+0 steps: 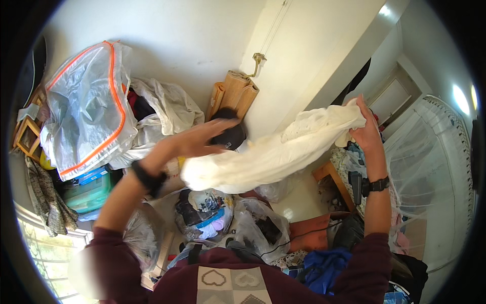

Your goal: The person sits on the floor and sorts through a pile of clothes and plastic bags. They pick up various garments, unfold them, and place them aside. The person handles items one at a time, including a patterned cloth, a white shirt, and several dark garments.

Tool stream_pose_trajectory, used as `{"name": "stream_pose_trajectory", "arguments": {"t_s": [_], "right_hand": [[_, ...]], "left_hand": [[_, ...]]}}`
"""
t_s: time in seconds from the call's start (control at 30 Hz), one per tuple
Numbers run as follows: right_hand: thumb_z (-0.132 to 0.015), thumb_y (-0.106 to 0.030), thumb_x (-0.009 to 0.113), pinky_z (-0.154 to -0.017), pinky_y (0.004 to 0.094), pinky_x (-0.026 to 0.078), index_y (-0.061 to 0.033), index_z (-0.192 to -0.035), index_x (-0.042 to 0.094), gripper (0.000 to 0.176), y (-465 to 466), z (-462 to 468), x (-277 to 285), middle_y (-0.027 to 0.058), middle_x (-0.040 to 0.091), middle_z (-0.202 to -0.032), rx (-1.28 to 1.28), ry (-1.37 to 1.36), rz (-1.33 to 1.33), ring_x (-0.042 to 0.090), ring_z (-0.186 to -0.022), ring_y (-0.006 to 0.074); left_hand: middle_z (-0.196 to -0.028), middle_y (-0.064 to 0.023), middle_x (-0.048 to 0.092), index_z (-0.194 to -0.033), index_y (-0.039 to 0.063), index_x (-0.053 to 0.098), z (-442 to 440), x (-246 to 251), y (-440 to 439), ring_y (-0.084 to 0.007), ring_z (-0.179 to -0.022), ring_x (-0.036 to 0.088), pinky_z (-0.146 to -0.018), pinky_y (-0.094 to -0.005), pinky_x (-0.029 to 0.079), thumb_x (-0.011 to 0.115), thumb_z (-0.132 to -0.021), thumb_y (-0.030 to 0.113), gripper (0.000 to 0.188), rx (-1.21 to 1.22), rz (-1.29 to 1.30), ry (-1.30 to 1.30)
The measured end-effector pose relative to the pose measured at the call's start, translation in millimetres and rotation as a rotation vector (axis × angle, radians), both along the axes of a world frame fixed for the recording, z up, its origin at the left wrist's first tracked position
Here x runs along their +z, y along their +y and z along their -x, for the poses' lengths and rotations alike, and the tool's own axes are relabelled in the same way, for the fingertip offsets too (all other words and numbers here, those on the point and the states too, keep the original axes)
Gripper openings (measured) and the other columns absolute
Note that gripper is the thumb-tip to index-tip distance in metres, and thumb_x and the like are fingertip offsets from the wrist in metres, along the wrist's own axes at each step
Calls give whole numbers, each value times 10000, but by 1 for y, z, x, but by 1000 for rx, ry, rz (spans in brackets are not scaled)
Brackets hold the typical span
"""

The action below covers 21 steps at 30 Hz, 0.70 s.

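A long cream-white cloth (273,163), perhaps a garment, stretches in mid-air across the middle of the view. My right hand (365,131) is raised and grips its right end between thumb and fingers. Blurred by motion, my left hand (190,138) is just above the cloth's left end, its fingers extended and apart with nothing between them. Whether it touches the fabric is hard to tell. Behind that hand shows a black cap (231,133), partly hidden. Below the cloth sits a clear plastic bag of folded clothes (205,212).
A clear storage bag with an orange zip (91,110) rests on a heap at left, over a green plastic box (87,195). Rolled bamboo mats (235,95) lean against the wall. More plastic bags (262,224) crowd the floor. A mosquito net (429,171) hangs at right.
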State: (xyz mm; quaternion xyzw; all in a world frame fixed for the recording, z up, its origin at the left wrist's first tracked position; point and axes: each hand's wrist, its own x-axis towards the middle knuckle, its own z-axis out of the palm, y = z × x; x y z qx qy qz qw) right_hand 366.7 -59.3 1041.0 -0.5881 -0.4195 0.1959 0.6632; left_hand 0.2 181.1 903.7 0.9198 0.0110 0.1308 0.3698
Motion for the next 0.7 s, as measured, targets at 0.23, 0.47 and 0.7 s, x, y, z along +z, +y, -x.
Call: {"name": "stream_pose_trajectory", "arguments": {"t_s": [0.23, 0.47, 0.7], "right_hand": [[-1001, -438, 461, -707, 257, 475, -103, -946, 567, 355, 6, 88, 68, -15, 547, -836, 53, -240, 160, 560, -795, 73], [-952, -517, 515, -779, 267, 488, -82, -1069, 612, 460, -92, -4, 121, 10, 627, -981, -451, -258, 326, 599, -883, 113], [-949, -536, 500, -875, 360, 484, -38, -1247, 557, 583, -126, -89, 65, 71, 616, -1164, -562, -148, 528, 594, -1030, 182]], "left_hand": [[-1302, -231, 538, -1388, 31, 422, -138, 43, -61, -344, -1173, 536, -997, -389, 416, 737, -769, 268, 734, -123, 115, -216], [-936, -175, 696, -1094, 30, 673, -147, -9, 44, -232, -878, 664, -807, -350, 510, 711, -827, 340, 410, 212, 148, -67], [-902, -106, 692, -1099, 22, 636, -118, 92, 47, -182, -810, 641, -760, -333, 513, 593, -918, 219, 271, 301, 130, -510]]}}
